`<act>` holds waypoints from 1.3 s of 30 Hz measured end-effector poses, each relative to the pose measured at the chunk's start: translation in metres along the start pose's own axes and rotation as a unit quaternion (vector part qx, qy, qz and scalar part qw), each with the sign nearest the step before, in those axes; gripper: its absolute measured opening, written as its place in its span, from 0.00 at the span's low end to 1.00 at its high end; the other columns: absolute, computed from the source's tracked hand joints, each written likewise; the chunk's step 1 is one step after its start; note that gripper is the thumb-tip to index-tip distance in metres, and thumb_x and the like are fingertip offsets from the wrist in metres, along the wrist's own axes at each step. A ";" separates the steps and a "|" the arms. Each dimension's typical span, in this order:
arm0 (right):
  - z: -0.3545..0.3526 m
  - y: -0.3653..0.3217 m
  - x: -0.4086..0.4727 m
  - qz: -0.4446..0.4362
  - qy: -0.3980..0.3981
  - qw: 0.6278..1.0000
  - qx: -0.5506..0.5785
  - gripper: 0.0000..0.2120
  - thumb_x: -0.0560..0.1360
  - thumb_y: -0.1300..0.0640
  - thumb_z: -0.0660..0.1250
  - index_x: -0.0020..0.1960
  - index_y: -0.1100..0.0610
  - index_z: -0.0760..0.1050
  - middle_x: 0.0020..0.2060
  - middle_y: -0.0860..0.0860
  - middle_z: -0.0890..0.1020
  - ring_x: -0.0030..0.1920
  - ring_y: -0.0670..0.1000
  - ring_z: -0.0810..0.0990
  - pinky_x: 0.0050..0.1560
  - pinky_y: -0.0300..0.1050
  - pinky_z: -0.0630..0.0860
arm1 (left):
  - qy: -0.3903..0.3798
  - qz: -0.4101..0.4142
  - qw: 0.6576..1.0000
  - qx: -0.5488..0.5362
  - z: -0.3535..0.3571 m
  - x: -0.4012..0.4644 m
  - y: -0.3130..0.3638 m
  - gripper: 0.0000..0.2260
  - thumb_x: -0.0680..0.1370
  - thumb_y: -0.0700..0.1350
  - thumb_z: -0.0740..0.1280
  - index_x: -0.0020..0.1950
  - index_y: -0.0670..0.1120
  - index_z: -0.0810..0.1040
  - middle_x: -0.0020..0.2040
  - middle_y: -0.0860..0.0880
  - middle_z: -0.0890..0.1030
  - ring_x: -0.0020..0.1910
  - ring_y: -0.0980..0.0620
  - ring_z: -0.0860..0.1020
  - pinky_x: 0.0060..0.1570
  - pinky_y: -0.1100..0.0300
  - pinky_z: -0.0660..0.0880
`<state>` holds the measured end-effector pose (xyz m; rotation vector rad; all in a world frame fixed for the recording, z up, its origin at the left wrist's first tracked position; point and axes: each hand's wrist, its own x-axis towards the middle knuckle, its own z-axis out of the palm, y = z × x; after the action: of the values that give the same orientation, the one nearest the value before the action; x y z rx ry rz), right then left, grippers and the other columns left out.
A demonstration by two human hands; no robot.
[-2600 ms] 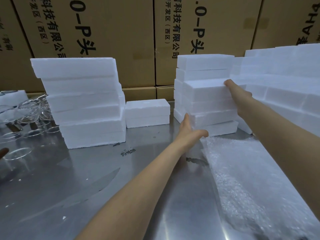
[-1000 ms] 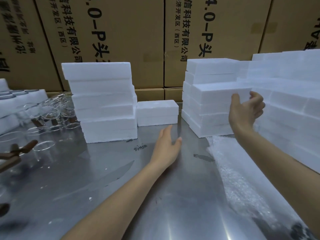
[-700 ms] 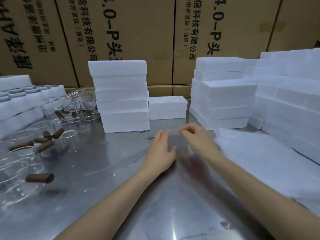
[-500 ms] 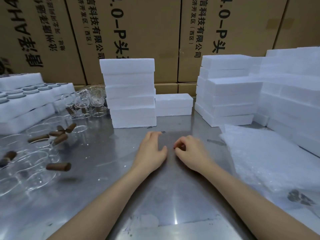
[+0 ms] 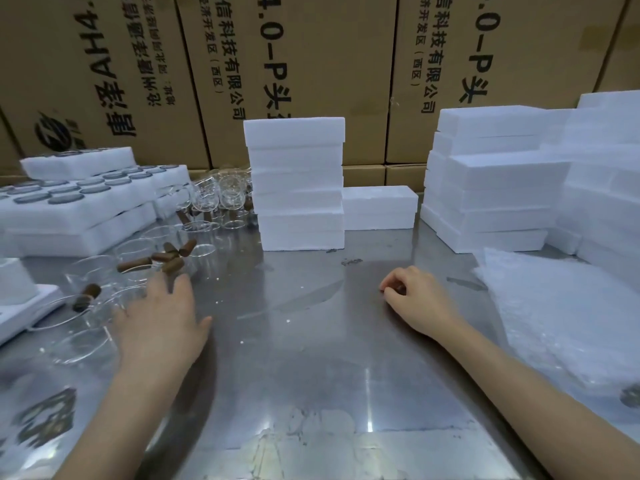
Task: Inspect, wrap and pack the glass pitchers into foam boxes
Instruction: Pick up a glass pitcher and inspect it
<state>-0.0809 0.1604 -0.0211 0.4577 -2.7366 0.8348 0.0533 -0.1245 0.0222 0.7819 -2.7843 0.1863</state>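
Several clear glass pitchers (image 5: 138, 261) with brown wooden handles stand on the left part of the steel table (image 5: 311, 341). My left hand (image 5: 162, 320) hovers with fingers spread just right of the nearest pitchers, holding nothing. My right hand (image 5: 419, 299) rests on the table near the middle, fingers curled under, nothing visibly in it. A stack of white foam boxes (image 5: 298, 181) rises behind the hands, and a sheet pile of bubble wrap (image 5: 561, 313) lies at the right.
More foam box stacks (image 5: 491, 181) fill the back right, with a low foam box (image 5: 379, 207) between the stacks. Foam trays with round holes (image 5: 79, 199) lie at the back left. Cardboard cartons (image 5: 311, 64) form a wall behind the table.
Both hands came off the right foam stack down to the table. My left hand has since swung left toward the pitchers; the view has turned left.
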 end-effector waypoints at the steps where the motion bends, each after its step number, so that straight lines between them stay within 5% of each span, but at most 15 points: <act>1: -0.001 0.000 0.000 0.000 -0.001 1.000 0.000 0.07 0.75 0.57 0.62 0.47 0.50 0.79 0.44 0.46 0.73 0.52 0.52 0.74 0.51 0.44 0.69 | 0.007 0.006 1.000 0.007 0.002 0.001 0.003 0.25 0.77 0.52 0.65 0.71 0.46 0.63 0.70 0.42 0.62 0.61 0.37 0.73 0.61 0.46 0.69; 4: -0.001 0.000 0.000 -0.006 -0.001 1.000 -0.001 0.07 0.75 0.57 0.62 0.47 0.50 0.79 0.43 0.46 0.73 0.52 0.52 0.74 0.52 0.45 0.71 | 0.031 0.040 0.999 -0.002 0.005 0.000 0.014 0.21 0.77 0.43 0.63 0.70 0.47 0.64 0.70 0.43 0.62 0.58 0.39 0.74 0.55 0.50 0.70; 13: 0.002 0.004 0.003 -0.005 0.018 1.000 0.016 0.08 0.77 0.54 0.61 0.44 0.52 0.78 0.41 0.46 0.78 0.48 0.52 0.76 0.49 0.46 0.72 | 0.062 0.277 0.953 -0.105 -0.005 -0.008 0.108 0.23 0.76 0.35 0.61 0.68 0.50 0.64 0.71 0.48 0.62 0.57 0.41 0.77 0.47 0.49 0.72; 16: 0.000 0.002 0.003 0.021 0.029 0.992 0.125 0.15 0.80 0.47 0.57 0.41 0.51 0.77 0.35 0.43 0.80 0.42 0.48 0.79 0.46 0.45 0.72 | 0.057 0.339 0.932 -0.113 -0.008 0.000 0.149 0.25 0.75 0.34 0.63 0.70 0.50 0.63 0.70 0.48 0.62 0.52 0.39 0.79 0.41 0.51 0.70; 21: -0.007 -0.003 -0.001 0.039 0.005 0.972 0.231 0.18 0.80 0.45 0.53 0.39 0.50 0.75 0.27 0.45 0.79 0.28 0.43 0.77 0.37 0.43 0.71 | 0.042 0.395 0.891 -0.218 -0.005 0.000 0.191 0.26 0.77 0.39 0.63 0.73 0.48 0.61 0.69 0.45 0.66 0.54 0.37 0.77 0.47 0.48 0.74; 25: -0.009 -0.005 -0.001 0.040 -0.001 0.968 0.249 0.11 0.79 0.54 0.59 0.39 0.53 0.72 0.26 0.42 0.75 0.25 0.46 0.72 0.30 0.37 0.69 | 0.094 0.406 0.857 -0.304 0.008 0.000 0.194 0.27 0.77 0.39 0.63 0.75 0.49 0.61 0.72 0.48 0.65 0.57 0.40 0.76 0.44 0.52 0.70; 28: -0.011 -0.005 -0.002 0.036 0.032 0.947 0.317 0.09 0.80 0.59 0.60 0.42 0.57 0.72 0.30 0.42 0.75 0.26 0.36 0.72 0.29 0.27 0.66 | 0.114 0.433 0.801 -0.396 0.014 0.009 0.182 0.30 0.74 0.46 0.72 0.73 0.46 0.65 0.70 0.48 0.68 0.65 0.47 0.70 0.62 0.56 0.67; 33: -0.018 -0.001 -0.005 0.041 0.032 0.926 0.373 0.05 0.80 0.61 0.60 0.46 0.57 0.74 0.36 0.48 0.79 0.29 0.37 0.73 0.32 0.29 0.68 | 0.008 0.282 0.759 -0.587 0.010 0.018 0.173 0.40 0.69 0.57 0.74 0.76 0.53 0.58 0.73 0.56 0.63 0.71 0.60 0.61 0.67 0.65 0.60; 36: -0.022 0.000 -0.006 0.049 0.006 0.915 0.400 0.06 0.80 0.57 0.61 0.46 0.53 0.75 0.36 0.44 0.80 0.33 0.41 0.73 0.35 0.35 0.67 | -0.065 0.246 0.731 -0.633 0.013 0.021 0.175 0.38 0.69 0.55 0.76 0.74 0.53 0.63 0.70 0.58 0.68 0.67 0.64 0.66 0.63 0.68 0.63; 39: -0.023 0.000 -0.008 0.043 -0.011 0.912 0.408 0.05 0.80 0.57 0.61 0.47 0.54 0.75 0.34 0.41 0.81 0.33 0.41 0.74 0.36 0.37 0.68 | -0.066 0.250 0.709 -0.657 0.018 0.021 0.178 0.25 0.67 0.49 0.79 0.61 0.53 0.74 0.57 0.58 0.78 0.55 0.72 0.73 0.57 0.70 0.69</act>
<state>-0.0699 0.1750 -0.0052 0.4810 -2.3090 2.0007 -0.0613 0.0127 0.0000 -0.3494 -2.2351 -1.6028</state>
